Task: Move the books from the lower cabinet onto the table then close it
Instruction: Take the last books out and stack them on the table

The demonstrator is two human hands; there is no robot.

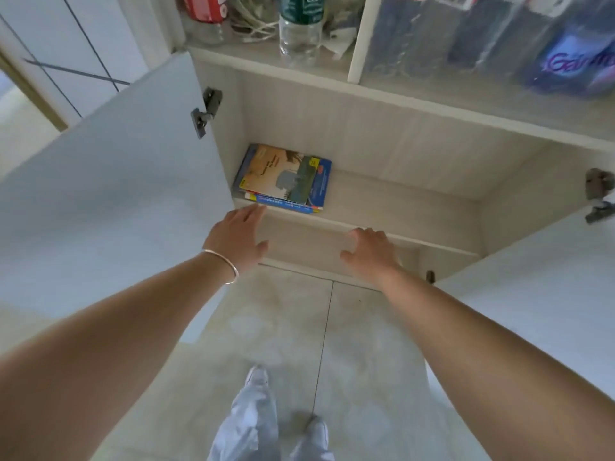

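Left hand (240, 232) flat, fingers straight, empty; fingertips just short of the shelf edge below the books (283, 178). Right hand (371, 249) loose, fingers relaxed, holding nothing, well to the right of the books.

Head view: books lie stacked flat in the lower cabinet (416, 207), in its left corner beside the open left door (109, 194). Stack sits ahead of and slightly right of the left hand, the nearer one; long axis runs roughly left to right. Rest of that shelf holds nothing visible. Upper shelf above the books: clear bottle (299, 31), cables, packaged goods. Table not in view.
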